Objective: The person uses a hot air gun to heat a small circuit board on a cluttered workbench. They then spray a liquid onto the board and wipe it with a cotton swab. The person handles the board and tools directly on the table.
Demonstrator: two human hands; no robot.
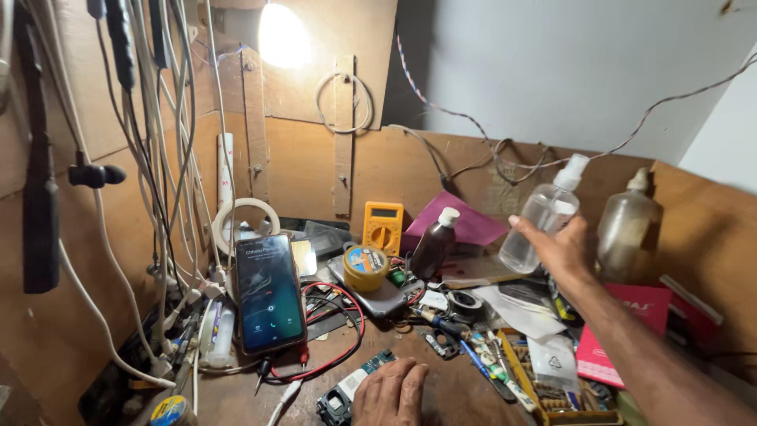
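Our right hand (561, 251) wraps around a clear spray bottle (544, 217) at middle right; it looks nearly empty. Our left hand (392, 392) lies spread flat at the bottom.

Spray bottle (540, 219): clear, white nozzle; multimeter (383, 226): yellow; dark bottle (433, 244): brown, white cap; paper sheet (461, 223): magenta; test leads (335, 347): red and black; booklet (627, 335): pink.
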